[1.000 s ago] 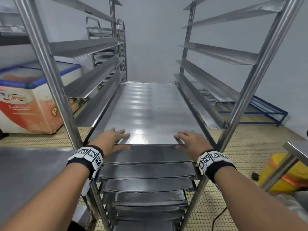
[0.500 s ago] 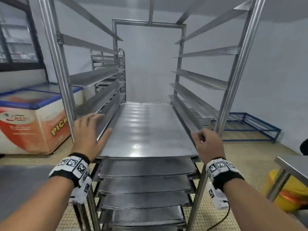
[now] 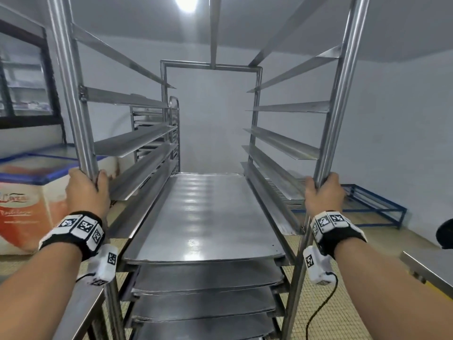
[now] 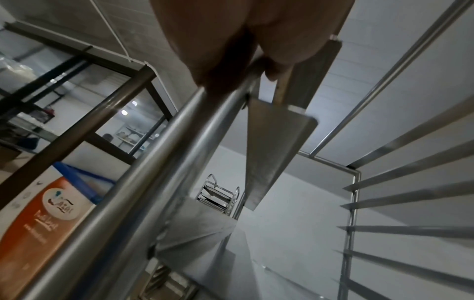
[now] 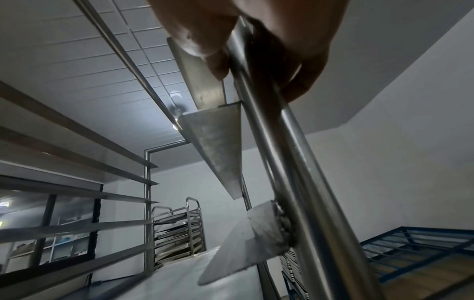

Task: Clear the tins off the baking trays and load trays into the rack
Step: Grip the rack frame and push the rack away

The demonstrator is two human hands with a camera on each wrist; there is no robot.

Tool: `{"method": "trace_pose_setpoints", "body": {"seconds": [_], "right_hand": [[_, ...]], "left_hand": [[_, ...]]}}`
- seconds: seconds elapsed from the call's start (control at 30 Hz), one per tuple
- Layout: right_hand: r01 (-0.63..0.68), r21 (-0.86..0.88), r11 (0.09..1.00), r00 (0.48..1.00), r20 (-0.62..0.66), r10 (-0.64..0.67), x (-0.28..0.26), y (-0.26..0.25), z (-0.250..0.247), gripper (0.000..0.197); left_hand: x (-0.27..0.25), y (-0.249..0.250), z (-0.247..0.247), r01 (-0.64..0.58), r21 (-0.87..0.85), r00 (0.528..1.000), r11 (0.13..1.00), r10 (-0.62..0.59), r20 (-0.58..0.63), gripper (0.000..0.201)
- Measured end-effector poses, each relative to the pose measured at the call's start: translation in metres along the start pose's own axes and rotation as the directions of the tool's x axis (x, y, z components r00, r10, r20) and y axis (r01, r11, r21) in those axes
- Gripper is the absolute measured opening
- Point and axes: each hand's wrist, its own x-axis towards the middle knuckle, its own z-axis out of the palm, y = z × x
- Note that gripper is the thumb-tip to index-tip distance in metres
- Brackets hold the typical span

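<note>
A tall steel rack (image 3: 255,133) stands in front of me with a bare baking tray (image 3: 206,214) on its highest filled runners and several more trays (image 3: 208,303) stacked on runners below. My left hand (image 3: 84,190) grips the rack's front left post (image 3: 66,82), also seen as the left hand (image 4: 231,52) curled round the post (image 4: 159,168). My right hand (image 3: 323,192) grips the front right post (image 3: 343,82), fingers wrapped round the post (image 5: 295,162) below the right hand (image 5: 256,40). No tins are in view.
A chest freezer (image 3: 29,200) with an orange front stands at left. A second rack (image 3: 157,133) holding trays sits behind. A blue metal frame (image 3: 375,204) lies on the floor at right. A steel table edge (image 3: 431,271) is at the near right, another steel surface (image 3: 73,310) at near left.
Both hands left the top tray's front edge, rose outward and closed round the rack's two front posts. The view tilted upward.
</note>
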Motion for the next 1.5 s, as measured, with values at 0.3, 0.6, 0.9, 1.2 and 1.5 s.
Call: {"method": "trace_pose_setpoints", "body": {"seconds": [0.3,0.6,0.9,1.2,1.5], "right_hand": [[0.049,0.096,0.994,0.988,-0.148,-0.034,0.017,0.012,0.033,0.02],[0.065,0.094,0.993,0.981,-0.187,-0.047,0.041,0.018,0.067,0.019],[0.051,0.063,0.997,0.97,-0.243,-0.034,0.087,0.04,0.11,0.021],[0.036,0.067,0.997,0.963,-0.267,-0.017,0.141,0.064,0.159,0.022],[0.008,0.082,0.997,0.972,-0.234,0.011,0.2,0.086,0.227,0.023]], "left_hand": [[0.016,-0.013,0.034,0.017,-0.023,0.987,1.0,-0.021,-0.159,0.033],[0.048,-0.008,0.084,0.024,-0.11,0.991,0.994,-0.038,-0.125,0.033],[0.076,-0.001,0.152,-0.02,-0.138,0.998,0.99,0.011,-0.065,0.027],[0.104,0.002,0.231,-0.021,-0.16,0.998,0.987,0.013,-0.054,0.03],[0.133,0.011,0.307,0.009,-0.152,0.997,0.988,-0.021,-0.072,0.036]]}}
